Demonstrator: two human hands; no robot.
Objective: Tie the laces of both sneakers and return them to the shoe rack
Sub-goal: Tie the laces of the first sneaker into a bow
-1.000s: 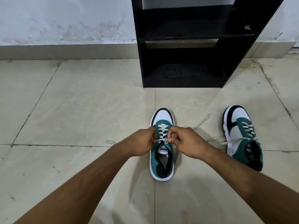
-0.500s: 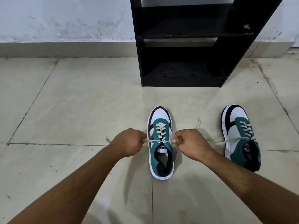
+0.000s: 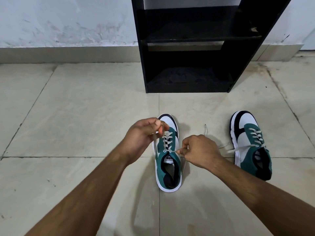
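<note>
A teal, white and black sneaker [image 3: 167, 169] stands on the floor in front of me, toe pointing away. My left hand [image 3: 143, 133] is lifted over its toe and pinches one end of the grey lace [image 3: 167, 142]. My right hand [image 3: 199, 150] sits just right of the top eyelets and pinches the other lace end, pulled taut. The second sneaker [image 3: 248, 143] stands to the right with its lace [image 3: 228, 149] lying loose on the tile. The black shoe rack [image 3: 187, 48] stands ahead against the wall, both visible shelves bare.
Beige floor tiles [image 3: 76, 108] with dark grout lines spread to the left and right. A scuffed white wall [image 3: 68, 23] with a skirting strip runs behind the rack.
My left hand rose from beside the eyelets to above the toe, carrying its lace end up and across. My right hand kept its lace end, staying beside the eyelets.
</note>
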